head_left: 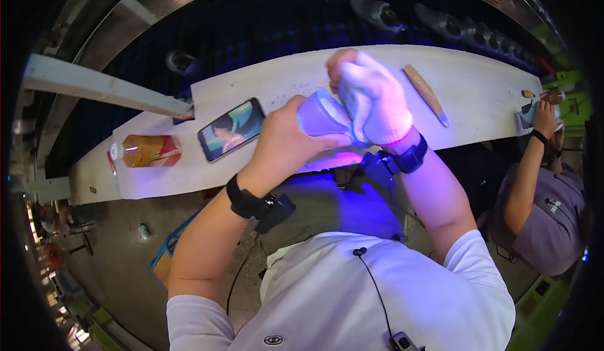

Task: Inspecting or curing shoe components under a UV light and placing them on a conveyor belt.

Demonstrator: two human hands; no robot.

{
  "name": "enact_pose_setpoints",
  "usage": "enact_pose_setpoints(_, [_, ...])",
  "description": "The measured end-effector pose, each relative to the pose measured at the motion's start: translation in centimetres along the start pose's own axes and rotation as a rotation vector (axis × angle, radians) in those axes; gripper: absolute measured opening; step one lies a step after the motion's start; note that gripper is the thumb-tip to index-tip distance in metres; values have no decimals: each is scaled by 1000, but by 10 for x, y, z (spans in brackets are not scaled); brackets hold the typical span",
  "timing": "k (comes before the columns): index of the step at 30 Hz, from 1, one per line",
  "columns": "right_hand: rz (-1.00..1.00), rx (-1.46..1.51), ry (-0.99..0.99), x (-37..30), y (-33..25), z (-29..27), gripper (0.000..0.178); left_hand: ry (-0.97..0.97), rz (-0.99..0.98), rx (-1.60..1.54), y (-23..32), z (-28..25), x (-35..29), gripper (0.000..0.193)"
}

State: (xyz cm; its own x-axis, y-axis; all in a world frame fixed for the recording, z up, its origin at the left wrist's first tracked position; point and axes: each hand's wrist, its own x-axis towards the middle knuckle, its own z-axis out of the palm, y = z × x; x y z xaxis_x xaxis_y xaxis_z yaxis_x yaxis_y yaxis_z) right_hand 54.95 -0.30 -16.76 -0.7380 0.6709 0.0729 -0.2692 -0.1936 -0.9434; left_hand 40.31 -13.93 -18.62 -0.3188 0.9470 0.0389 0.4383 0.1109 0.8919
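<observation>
Over the white table (pixel 289 65), my left hand (pixel 283 140) grips a pale cup-shaped piece (pixel 324 113), which is tilted and looks violet under the light. Its fingers wrap around the far side and the thumb lies along the near side. My right hand (pixel 374 96), in a white glove that leaves fingertips bare, is curled closed right beside the piece's right side. Whatever those fingers may hold is hidden. A phone (pixel 231 129) with a lit screen lies left of my left hand. Right of my glove rests a narrow wooden-handled tool (pixel 425 93), perhaps a knife.
A bottle of amber drink (pixel 151 151) lies at the table's left end. A pale metal bar (pixel 107 87) crosses at the far left. Beyond the table is a dark surface with several greyish rounded pieces (pixel 377 14). A co-worker (pixel 544 206) handles something at the right end.
</observation>
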Motion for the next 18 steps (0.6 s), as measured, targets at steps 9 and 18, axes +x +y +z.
enact_pose_setpoints(9, [-35, -251, -66, 6, -19, -28, 22, -102, 69, 329, 63, 11, 47, 72])
enact_pose_setpoints(18, [-55, -193, -42, -71, -35, -51, 83, -197, 488, 678, 90, 51, 6, 66])
